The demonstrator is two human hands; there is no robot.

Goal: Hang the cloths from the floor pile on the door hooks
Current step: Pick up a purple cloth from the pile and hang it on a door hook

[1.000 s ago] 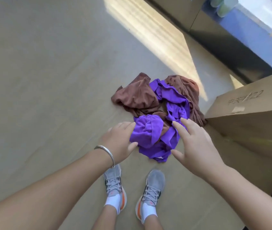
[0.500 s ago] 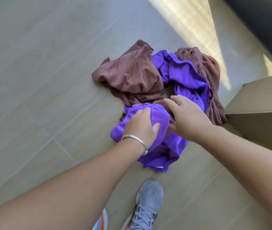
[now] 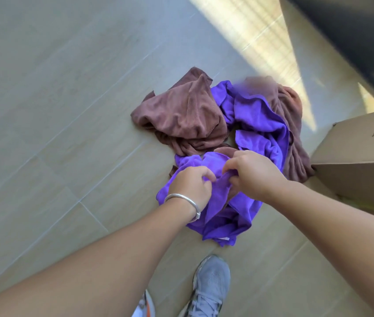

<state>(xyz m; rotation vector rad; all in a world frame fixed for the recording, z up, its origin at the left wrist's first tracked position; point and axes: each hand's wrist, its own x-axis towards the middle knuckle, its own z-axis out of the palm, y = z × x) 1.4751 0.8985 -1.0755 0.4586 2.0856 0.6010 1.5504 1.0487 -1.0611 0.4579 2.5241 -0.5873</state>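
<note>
Partly blurred: far brown cloth (image 3: pixel 261 84)

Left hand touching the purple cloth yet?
Touching. Head view shows the left hand with fingers curled into the purple cloth, bunching its fabric.

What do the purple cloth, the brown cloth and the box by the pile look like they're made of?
Purple cloth: soft, matte, fuzzy nap with a stitched hem, likely microfibre. Brown cloth: same plush, matte look, probably microfibre too. Box: plain tan cardboard, dull finish, with printed characters on top.
</note>
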